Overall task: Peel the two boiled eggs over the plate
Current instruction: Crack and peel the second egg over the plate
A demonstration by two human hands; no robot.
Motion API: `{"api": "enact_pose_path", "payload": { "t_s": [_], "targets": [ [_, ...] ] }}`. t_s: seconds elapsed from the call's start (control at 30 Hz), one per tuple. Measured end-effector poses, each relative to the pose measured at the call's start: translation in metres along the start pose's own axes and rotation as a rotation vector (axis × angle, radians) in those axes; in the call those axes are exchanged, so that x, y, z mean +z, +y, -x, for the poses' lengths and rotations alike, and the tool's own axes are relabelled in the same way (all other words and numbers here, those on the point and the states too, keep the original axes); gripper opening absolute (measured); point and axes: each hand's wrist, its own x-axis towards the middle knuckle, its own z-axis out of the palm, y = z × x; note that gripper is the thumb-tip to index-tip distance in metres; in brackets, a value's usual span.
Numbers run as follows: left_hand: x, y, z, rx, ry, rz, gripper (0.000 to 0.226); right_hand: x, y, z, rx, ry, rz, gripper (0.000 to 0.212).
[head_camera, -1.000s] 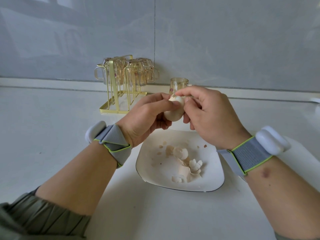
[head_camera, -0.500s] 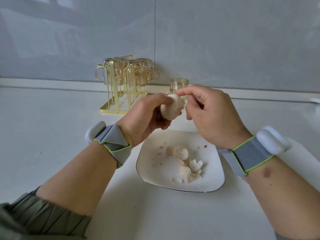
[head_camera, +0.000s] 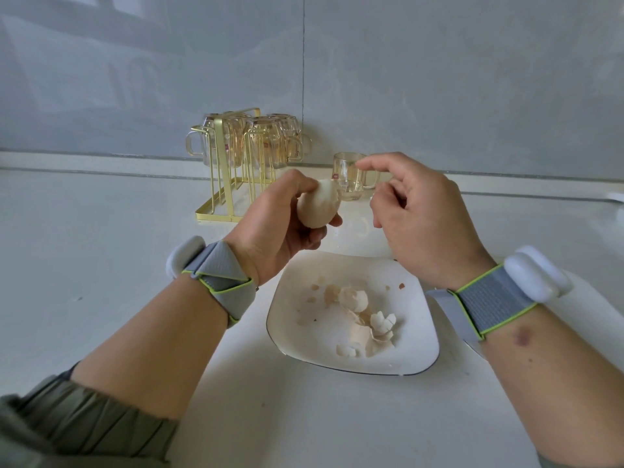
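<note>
Left hand (head_camera: 270, 228) grips egg (head_camera: 319, 204) above plate (head_camera: 422, 352).

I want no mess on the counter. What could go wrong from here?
The egg, held in the left hand, sits over the plate's far edge, so shell bits may fall onto the counter. The right hand is close to the glass cup and could knock it.

egg (head_camera: 318, 206) underside hidden by left hand (head_camera: 280, 228); sleeve (head_camera: 67, 427) cropped
</note>
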Motion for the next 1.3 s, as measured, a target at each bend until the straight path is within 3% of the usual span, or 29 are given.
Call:
{"api": "enact_pose_path", "payload": {
  "t_s": [0.3, 0.5, 0.63, 0.93, 1.3],
  "targets": [
    [0.0026, 0.0012, 0.0007, -0.024, -0.020, 0.089, 0.024, 0.0008, -0.0011, 0.0013, 0.004, -0.031, 0.005, 0.021],
    [0.0030, 0.0003, 0.0001, 0.001, -0.088, 0.088, 0.019, 0.0009, -0.0058, 0.0035, 0.028, -0.071, -0.013, 0.049],
    [0.0035, -0.0006, -0.0003, 0.009, -0.151, 0.064, 0.023, 0.0030, -0.0060, 0.0056, 0.029, -0.155, 0.038, 0.049],
    [0.0014, 0.0008, -0.0029, -0.027, -0.067, 0.129, 0.029, 0.0025, -0.0038, 0.0040, -0.007, -0.143, 0.046, 0.035],
    [-0.0023, 0.0016, -0.0044, -0.050, 0.019, 0.160, 0.029, -0.0005, -0.0014, 0.0012, 0.042, -0.047, 0.071, 0.042]
  ]
}}
